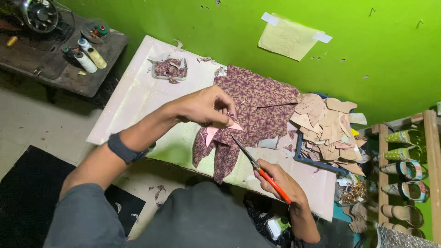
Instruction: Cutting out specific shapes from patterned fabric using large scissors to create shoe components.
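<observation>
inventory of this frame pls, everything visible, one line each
patterned fabric: 1, purple, table middle
pink piece: 1, under left hand
scissors: 1, orange handles, right hand
cut pieces: pile, tan, blue tray
scrap dish: 1, table far end
table: 1, pale
thread spools: several, dark side table
paper sheet: 1, taped on green wall
shoes: several, wooden rack right
left hand: pinches pink piece
right hand: grips scissors

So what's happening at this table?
A person is cutting patterned purple fabric on a pale table. The left hand pinches a pink template piece against the cloth, while the right hand holds orange-handled scissors, blades pointing towards the piece. A pile of cut tan pieces lies alongside.
</observation>
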